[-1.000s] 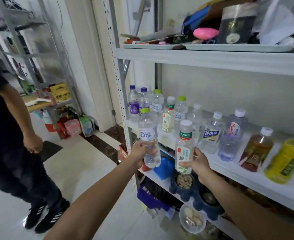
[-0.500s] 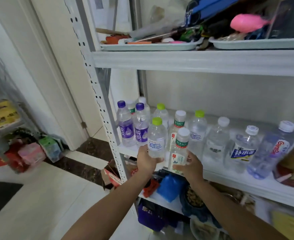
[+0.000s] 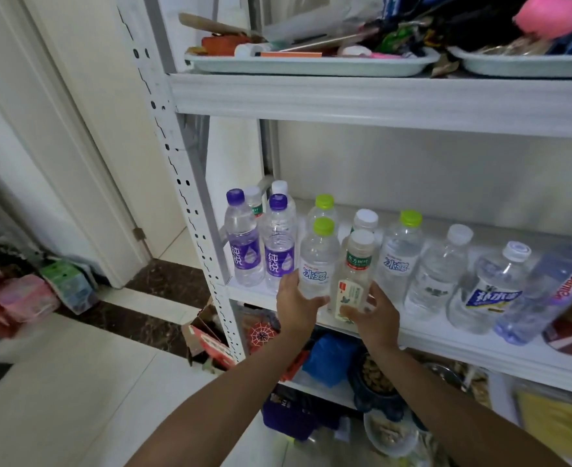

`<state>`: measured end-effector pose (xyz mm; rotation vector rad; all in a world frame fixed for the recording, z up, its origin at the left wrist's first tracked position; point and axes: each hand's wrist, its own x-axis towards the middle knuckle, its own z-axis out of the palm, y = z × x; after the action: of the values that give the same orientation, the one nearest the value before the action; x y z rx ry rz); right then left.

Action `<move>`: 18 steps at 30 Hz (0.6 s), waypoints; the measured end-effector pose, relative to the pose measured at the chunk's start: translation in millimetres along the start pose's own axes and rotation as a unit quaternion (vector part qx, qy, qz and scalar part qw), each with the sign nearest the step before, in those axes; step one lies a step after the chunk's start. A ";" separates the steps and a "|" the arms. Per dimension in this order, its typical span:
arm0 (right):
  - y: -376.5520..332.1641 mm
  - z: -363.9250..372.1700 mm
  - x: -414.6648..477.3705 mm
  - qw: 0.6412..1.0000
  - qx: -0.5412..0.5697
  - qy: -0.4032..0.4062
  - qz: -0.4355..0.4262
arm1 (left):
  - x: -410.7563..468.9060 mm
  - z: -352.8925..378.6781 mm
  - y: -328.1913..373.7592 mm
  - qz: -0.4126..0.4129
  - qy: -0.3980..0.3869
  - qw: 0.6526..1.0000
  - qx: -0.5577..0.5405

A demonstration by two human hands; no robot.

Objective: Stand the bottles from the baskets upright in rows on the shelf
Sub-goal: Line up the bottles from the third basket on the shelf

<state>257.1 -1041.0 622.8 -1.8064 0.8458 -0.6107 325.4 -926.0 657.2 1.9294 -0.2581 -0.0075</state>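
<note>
The green-cap bottle (image 3: 318, 261) is upright at the front of the shelf (image 3: 446, 345), just right of the purple-cap bottles (image 3: 244, 241), with the left hand (image 3: 294, 306) curled round its base. The white-cap bottle (image 3: 353, 281) (green label) is upright further right of them, gripped low by the right hand (image 3: 374, 315).

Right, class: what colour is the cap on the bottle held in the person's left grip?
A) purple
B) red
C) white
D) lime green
D: the left grip holds the lime-green-capped bottle, while the right grip holds the white-capped bottle.
</note>
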 end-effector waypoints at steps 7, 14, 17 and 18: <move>3.0 2.4 2.5 1.000 -0.002 0.006 -0.024 | 12.2 6.5 -0.7 -0.005 -0.006 1.000 -0.008; 4.0 6.8 3.2 0.999 -0.007 0.010 -0.033 | 13.7 8.6 -5.7 0.024 -0.024 0.999 0.008; 3.2 7.9 2.0 0.999 -0.014 0.011 -0.041 | 11.9 8.1 -8.5 0.037 -0.031 0.999 0.012; 3.0 8.3 1.9 0.999 -0.019 0.011 -0.043 | 11.5 8.0 -9.2 0.040 -0.033 0.999 0.012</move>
<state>263.6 -1038.4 617.1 -1.8811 0.8025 -0.6752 337.3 -932.4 647.2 1.9430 -0.3819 -0.0151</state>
